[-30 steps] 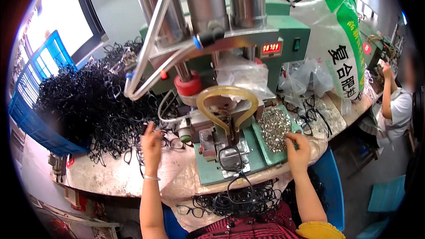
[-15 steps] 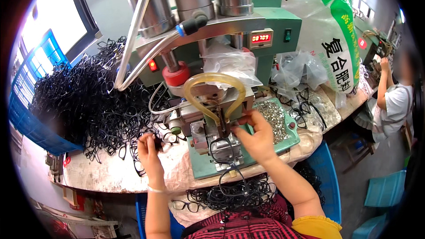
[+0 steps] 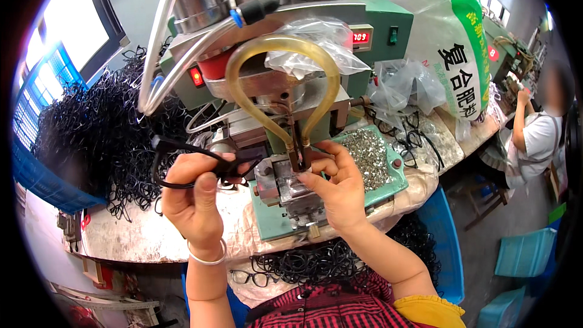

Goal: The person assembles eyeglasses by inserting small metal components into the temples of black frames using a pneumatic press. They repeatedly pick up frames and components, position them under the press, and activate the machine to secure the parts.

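Hands have risen: left hand (image 3: 193, 197) now grips a black eyeglass frame (image 3: 182, 164), right hand (image 3: 337, 188) pinches at the green press (image 3: 291, 188).

Press machine (image 3: 291, 54): on the bench (image 3: 133, 237), centre, directly before the person. Looped hose (image 3: 282, 85): hangs at the machine's front, above the small fixture (image 3: 291, 188). Tray of small metal parts (image 3: 367, 155): right of the fixture, on the machine's base. Heap of spectacle frames (image 3: 103, 133): left of the machine, on the bench. Crate (image 3: 36, 170): at the bench's far left edge. Plastic bags (image 3: 407, 85): behind the tray. Large sack (image 3: 449, 30): behind the bags, right. More frames (image 3: 316, 264): below the bench edge, in the person's lap. Another person (image 3: 540, 133): far right.
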`<state>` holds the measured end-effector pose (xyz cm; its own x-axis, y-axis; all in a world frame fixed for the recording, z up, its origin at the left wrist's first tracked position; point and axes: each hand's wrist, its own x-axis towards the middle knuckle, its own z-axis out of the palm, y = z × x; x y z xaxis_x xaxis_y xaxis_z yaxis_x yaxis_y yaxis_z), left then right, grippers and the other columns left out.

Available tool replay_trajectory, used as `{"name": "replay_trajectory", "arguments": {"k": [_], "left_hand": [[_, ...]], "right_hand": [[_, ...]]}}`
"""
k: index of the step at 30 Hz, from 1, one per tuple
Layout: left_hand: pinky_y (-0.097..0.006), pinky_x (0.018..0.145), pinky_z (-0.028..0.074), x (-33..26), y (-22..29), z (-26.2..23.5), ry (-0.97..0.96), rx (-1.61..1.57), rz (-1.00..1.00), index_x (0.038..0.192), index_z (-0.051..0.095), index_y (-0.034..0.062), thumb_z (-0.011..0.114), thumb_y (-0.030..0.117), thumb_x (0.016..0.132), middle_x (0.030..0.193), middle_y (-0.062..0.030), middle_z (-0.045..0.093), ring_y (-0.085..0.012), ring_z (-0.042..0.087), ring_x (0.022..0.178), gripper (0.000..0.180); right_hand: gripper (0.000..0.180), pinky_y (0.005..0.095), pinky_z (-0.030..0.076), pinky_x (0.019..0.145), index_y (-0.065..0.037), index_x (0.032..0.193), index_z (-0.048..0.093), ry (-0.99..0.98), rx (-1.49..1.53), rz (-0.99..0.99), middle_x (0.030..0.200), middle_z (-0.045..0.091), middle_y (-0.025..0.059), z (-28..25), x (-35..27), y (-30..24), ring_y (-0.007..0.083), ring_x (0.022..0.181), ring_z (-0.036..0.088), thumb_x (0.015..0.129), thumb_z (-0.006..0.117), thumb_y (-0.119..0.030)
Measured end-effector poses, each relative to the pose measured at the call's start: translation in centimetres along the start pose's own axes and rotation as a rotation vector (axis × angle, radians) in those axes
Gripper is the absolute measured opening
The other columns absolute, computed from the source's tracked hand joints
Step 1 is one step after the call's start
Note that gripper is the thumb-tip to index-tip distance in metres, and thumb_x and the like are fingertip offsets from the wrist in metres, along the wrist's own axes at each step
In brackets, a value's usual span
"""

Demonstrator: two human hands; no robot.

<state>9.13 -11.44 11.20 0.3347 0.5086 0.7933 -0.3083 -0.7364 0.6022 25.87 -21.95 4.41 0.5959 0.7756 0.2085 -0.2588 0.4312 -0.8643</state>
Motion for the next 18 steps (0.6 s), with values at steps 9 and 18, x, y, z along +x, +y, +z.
{"name": "replay_trajectory", "arguments": {"k": [9, 18], "left_hand": [[-0.037, 0.073, 0.052, -3.7, 0.0, 1.6, -0.383, 0.262, 0.274, 0.092, 0.071, 0.0080, 0.071, 0.005, 0.081, 0.102, -0.0102, 0.074, -0.0201, 0.066, 0.077, 0.012], [-0.043, 0.083, 0.053, -4.5, -1.9, 3.3, -0.565, 0.237, 0.381, 0.103, 0.073, 0.0119, 0.076, 0.013, 0.068, 0.106, -0.0016, 0.070, -0.0195, 0.055, 0.071, 0.035]], "right_hand": [[0.044, 0.0399, 0.043, 0.106, -0.006, 0.122, 0.064, -0.116, -0.887, -0.356, 0.128, 0.063, 0.0149, -5.0, 0.5, -2.7, 0.0315, 0.121, 0.058, 0.079, 0.069, -0.005], [0.039, 0.0410, 0.046, 0.090, -0.003, 0.112, 0.066, 0.310, -1.383, -0.283, 0.102, 0.065, 0.0140, -14.3, -3.8, -0.7, 0.0306, 0.100, 0.059, 0.075, 0.074, -0.005]]}}
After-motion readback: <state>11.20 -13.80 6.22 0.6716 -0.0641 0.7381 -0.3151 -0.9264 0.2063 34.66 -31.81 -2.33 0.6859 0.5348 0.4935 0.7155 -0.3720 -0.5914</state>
